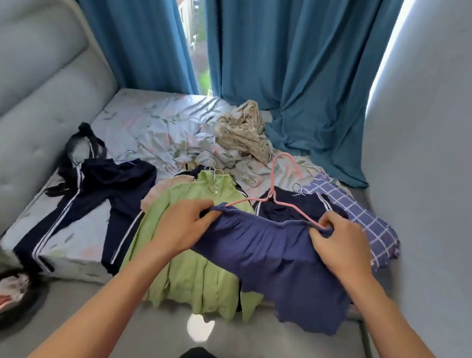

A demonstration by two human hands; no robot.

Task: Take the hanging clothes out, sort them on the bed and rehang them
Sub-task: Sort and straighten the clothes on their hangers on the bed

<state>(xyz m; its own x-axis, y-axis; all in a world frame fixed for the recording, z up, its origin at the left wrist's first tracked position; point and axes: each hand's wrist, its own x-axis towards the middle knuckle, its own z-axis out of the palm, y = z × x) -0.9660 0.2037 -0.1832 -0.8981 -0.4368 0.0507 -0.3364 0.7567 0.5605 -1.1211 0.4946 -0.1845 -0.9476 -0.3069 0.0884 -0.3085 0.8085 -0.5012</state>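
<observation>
Both hands [187, 220] [337, 236] grip blue garment's [273, 265] waistband on pink hanger [278, 201].

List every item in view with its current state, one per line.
Left hand: grips blue garment's waistband.
Right hand: grips waistband and hanger end.
Blue garment: held up, being fitted on hanger.
Pink hanger: partly inside garment.
Green shirt: flat on bed, on hanger.
Navy striped jacket: spread on bed.
Curtains: parted.

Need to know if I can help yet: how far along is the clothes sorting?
Taking out looks done: a green shirt, navy jacket and checked garment lie on the bed. Now the left hand and right hand grip a blue garment on a pink hanger. Rehanging remains.
</observation>
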